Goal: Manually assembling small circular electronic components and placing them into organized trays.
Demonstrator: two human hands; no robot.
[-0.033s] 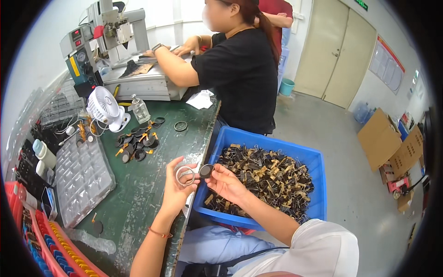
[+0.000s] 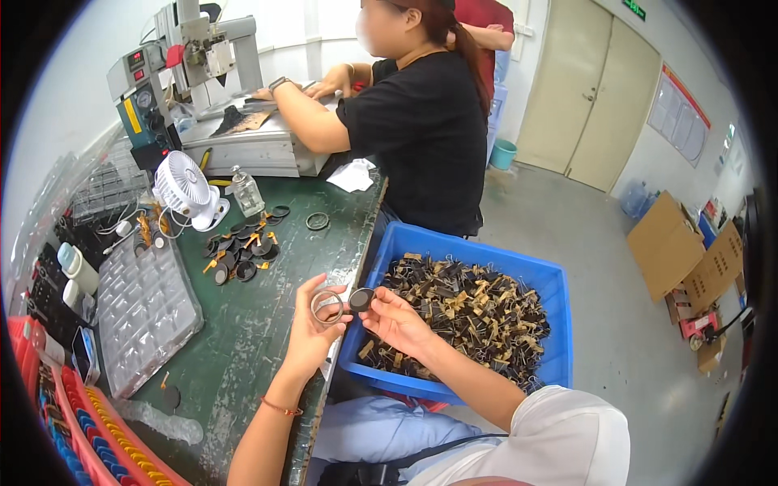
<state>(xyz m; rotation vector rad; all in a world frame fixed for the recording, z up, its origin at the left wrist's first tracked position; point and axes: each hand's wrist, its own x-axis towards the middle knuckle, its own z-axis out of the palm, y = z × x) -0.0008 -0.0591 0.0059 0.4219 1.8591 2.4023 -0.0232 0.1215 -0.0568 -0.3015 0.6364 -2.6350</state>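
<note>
A thin metal ring (image 2: 315,318) is held between the thumb and fingers of my left hand (image 2: 305,340), above the bench's edge. Close beside it, my right hand (image 2: 399,322) pinches a small black round disc (image 2: 361,300) by its right side, its flat face showing. The disc is near my left fingertips; whether they touch it I cannot tell. On the green bench (image 2: 243,340), a pile of similar dark discs with orange tabs (image 2: 241,253) lies beyond my left hand. Rings (image 2: 309,222) rest farther back, and a single disc (image 2: 172,397) lies at the near left.
A blue bin (image 2: 565,324) full of binder clips (image 2: 478,316) stands right of the bench. At left are a clear compartment tray (image 2: 146,308), a white fan (image 2: 182,182) and a glass bottle (image 2: 246,194). A person in black (image 2: 429,121) works at a machine (image 2: 194,57) behind.
The ring in my left hand has shifted very slightly. Both hands otherwise keep their places and their holds.
</note>
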